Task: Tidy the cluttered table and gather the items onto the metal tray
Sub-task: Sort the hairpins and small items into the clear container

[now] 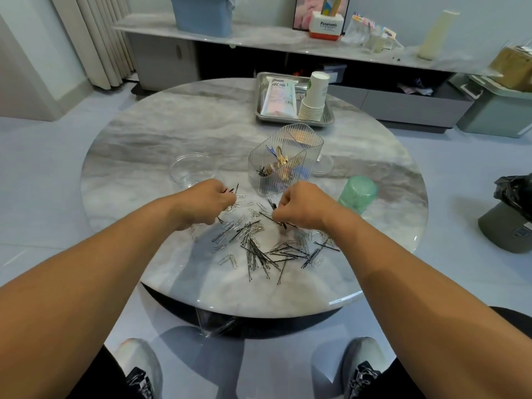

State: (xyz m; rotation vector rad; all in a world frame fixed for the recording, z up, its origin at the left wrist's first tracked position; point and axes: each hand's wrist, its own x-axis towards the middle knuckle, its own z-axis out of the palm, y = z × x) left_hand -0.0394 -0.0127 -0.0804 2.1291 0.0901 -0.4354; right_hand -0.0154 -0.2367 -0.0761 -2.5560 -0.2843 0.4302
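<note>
Black hairpins (260,254) and silver paper clips (224,249) lie scattered on the near part of the round marble table (149,133). My left hand (208,198) grips a few black hairpins whose tips stick out past its fingers. My right hand (299,205) pinches black hairpins above the pile. Just beyond both hands stands a clear ribbed organizer box (283,159) with clips and pins in it. At the table's far edge sits the metal tray (329,118), holding a flat white packet (279,96) and a stack of paper cups (313,97).
A clear glass dish (191,168) lies left of the organizer and a clear lid (324,165) right of it. A green upside-down cup (358,192) stands beside my right hand. Beyond the table runs a low shelf (259,38) with boxes; a bin (509,226) stands at the right.
</note>
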